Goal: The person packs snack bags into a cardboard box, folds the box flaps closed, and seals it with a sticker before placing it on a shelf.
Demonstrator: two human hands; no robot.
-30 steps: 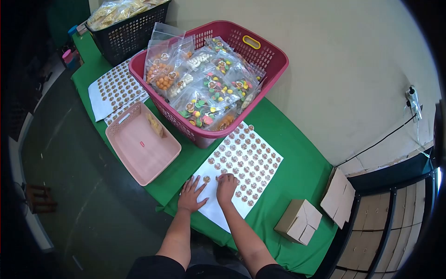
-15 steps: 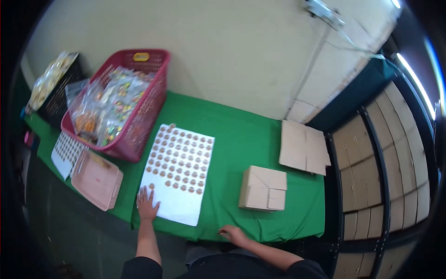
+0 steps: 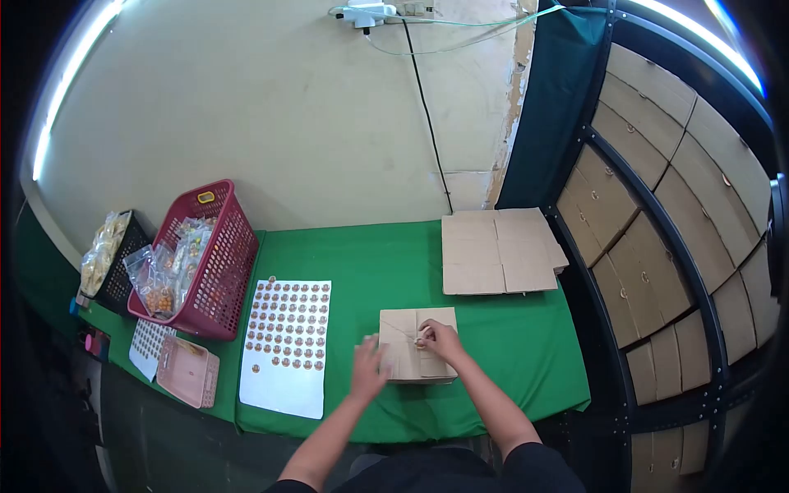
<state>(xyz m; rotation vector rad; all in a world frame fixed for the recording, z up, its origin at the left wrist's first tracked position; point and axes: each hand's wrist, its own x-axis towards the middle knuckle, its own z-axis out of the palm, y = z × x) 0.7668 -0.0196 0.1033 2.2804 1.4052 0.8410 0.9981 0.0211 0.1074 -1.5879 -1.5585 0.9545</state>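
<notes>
A closed cardboard box (image 3: 399,349) sits on the green cloth in front of me. My right hand (image 3: 442,340) is over its top, the fingers pinched at a small round brown sticker (image 3: 420,343) by the flap seam. Whether the sticker lies flat on the cardboard cannot be made out. Beside the box's left edge is my left hand (image 3: 370,370), its fingers apart and slightly blurred, holding nothing. Further left lies a white sheet (image 3: 283,396) with rows of similar round stickers on its upper part.
Flattened cardboard (image 3: 501,255) lies at the table's back right. A maroon basket (image 3: 220,287) of bagged items, a pink tray (image 3: 185,382), another sticker sheet (image 3: 146,345) and a black basket (image 3: 131,255) stand at the left. Shelves of boxes (image 3: 649,279) flank the right.
My left hand has left the sticker sheet and moved right to the box. My right hand has come up from the table edge onto the box top. The view has shifted.
</notes>
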